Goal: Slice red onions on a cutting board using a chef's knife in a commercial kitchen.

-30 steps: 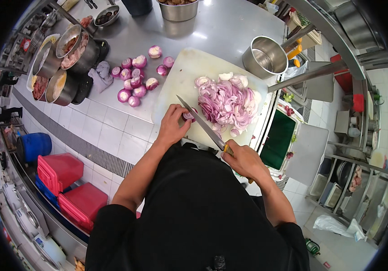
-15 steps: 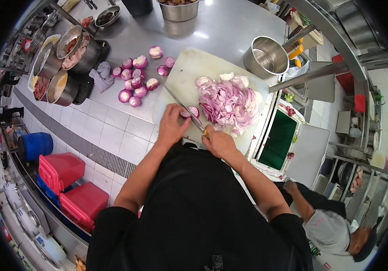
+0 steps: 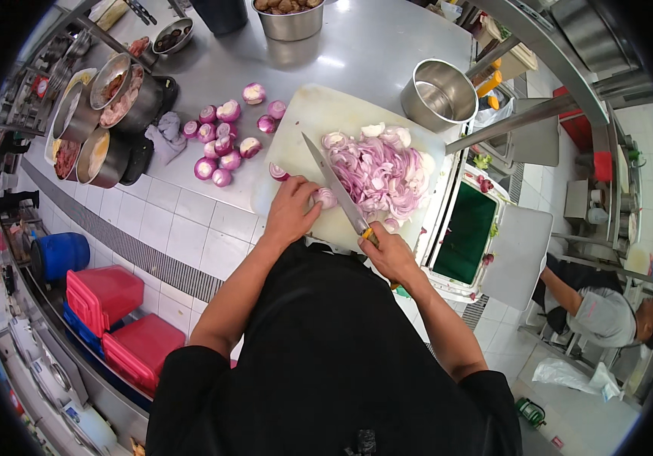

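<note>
My right hand grips a kitchen knife by its yellow handle, the long blade slanting up and left over the white cutting board. Lying beside the blade is a cut piece of red onion; the thumb and fingertips of my left hand close around its left side. Another cut onion piece rests at the board's left edge, just past my left fingers. To the right of the blade spreads a heap of sliced red onion, with pale onion pieces along its far and right edges.
Several peeled red onions sit left of the board, near a grey cloth. Metal pots of meat stand farther left. A steel pot is beyond the board's right corner. At the right are a green-lined bin and a person.
The knife has moved right, away from my left hand, and its blade shows more broadly. A cut onion piece now lies at the board's left edge. The person at right has moved farther off.
</note>
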Demonstrator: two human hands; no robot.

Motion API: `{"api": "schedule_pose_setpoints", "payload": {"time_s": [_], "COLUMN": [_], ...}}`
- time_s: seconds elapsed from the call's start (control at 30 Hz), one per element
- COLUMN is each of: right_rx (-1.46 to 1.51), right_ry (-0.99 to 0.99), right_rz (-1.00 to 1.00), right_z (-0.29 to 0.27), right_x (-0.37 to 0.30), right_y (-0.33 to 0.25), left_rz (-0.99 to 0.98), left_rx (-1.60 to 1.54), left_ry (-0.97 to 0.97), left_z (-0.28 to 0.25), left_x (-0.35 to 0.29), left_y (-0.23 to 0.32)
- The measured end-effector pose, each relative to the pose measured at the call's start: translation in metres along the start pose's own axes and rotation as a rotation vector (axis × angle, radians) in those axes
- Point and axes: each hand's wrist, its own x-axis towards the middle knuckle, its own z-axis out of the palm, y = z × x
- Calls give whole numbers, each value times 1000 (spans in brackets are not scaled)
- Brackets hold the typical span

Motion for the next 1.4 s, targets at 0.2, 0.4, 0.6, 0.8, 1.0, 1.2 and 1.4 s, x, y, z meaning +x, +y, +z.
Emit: {"api": "schedule_pose_setpoints", "payload": {"time_s": [0.2, 0.4, 0.6, 0.8, 1.0, 1.2, 1.4], "right_rx": [-11, -43, -54, -41, -288, -322, -303], "right_ry": [-15, 17, -18, 53, -24, 19, 110], "right_rz": [19, -11, 36, -91, -74, -57, -187], "right_z": [3, 1, -5, 3, -13, -10, -8], "right_x": [8, 10, 4, 1, 12, -11, 16], "right_y": [1, -2, -9, -3, -30, -39, -37], "left_rz": [12, -180, 172, -47, 78, 14, -11], "left_rx": [-43, -35, 13, -144, -202, -234, -274], "left_ry": [110, -96, 40, 3, -93, -103, -150], "left_z": [5, -1, -8, -2, 9, 16, 17], "left_x": [-15, 13, -25, -33, -11, -7, -4], "left_y": [-3, 24, -2, 8, 22, 21, 20]}}
